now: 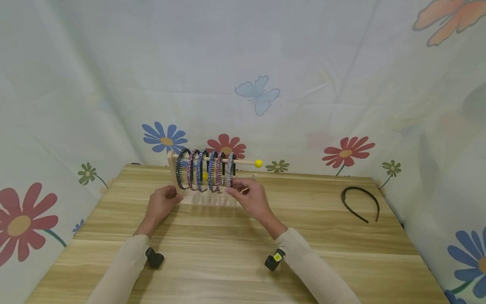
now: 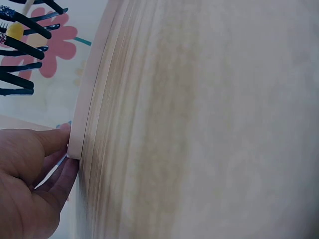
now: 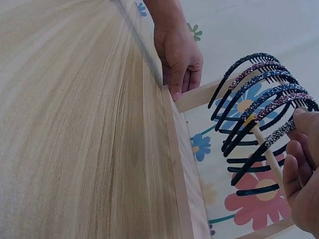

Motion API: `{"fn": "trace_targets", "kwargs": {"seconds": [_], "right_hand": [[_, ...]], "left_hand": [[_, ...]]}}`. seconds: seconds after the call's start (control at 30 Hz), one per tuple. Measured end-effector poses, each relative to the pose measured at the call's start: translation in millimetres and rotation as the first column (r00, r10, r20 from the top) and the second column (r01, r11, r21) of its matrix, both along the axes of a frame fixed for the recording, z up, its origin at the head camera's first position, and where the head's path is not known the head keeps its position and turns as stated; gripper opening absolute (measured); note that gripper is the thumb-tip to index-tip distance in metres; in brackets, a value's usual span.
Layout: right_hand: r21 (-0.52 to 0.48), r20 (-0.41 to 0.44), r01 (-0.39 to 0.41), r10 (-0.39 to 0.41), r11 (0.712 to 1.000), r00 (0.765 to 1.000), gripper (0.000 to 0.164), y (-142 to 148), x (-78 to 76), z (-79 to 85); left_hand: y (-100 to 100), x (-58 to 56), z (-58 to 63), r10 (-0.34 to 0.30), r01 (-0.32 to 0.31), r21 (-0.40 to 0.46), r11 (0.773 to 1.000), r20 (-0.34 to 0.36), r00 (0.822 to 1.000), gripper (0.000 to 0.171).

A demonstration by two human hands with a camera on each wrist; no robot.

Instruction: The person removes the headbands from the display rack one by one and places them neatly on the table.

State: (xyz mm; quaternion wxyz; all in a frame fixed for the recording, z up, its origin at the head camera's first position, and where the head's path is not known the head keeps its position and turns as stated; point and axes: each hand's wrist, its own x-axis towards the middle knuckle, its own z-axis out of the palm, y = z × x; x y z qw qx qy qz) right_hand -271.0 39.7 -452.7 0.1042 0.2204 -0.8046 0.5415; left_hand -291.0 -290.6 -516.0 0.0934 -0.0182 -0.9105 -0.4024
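A wooden headband rack stands on the table, and several glittery toothed headbands hang along its upper rod. At the rack's left end my left hand pinches the corner of its base between thumb and fingers. My right hand holds the rightmost headband, a silver one, by its front side between thumb and fingers. Blue, pink and dark headbands hang in a row to its left. The right hand partly covers the lower end of the silver headband in the head view.
A yellow ball caps the upper rod's right end. On the table's right side lies a single black headband. The wood-grain table meets a flower-printed cloth at the back and sides.
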Motion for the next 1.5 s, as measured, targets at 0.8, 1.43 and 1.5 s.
{"fn": "trace_targets", "kwargs": {"seconds": [0.8,1.43,1.5], "right_hand": [[-0.066,-0.068,0.034,-0.038,0.997,0.997,0.017,14.6,-1.0,3.5],[-0.096,-0.083,0.061,-0.069,0.994,0.994,0.017,23.6,-1.8,17.4],[-0.100,-0.080,0.059,-0.067,0.993,0.995,0.017,24.8,-1.6,19.9]], "left_hand": [[1.7,1.6,-0.6,0.004,-0.004,-0.002,1.000,-0.013,1.000,0.037],[1.1,1.8,1.4,-0.006,0.006,0.014,1.000,0.004,1.000,0.037],[1.1,2.4,1.4,-0.006,0.006,0.009,1.000,0.001,1.000,0.037]]}}
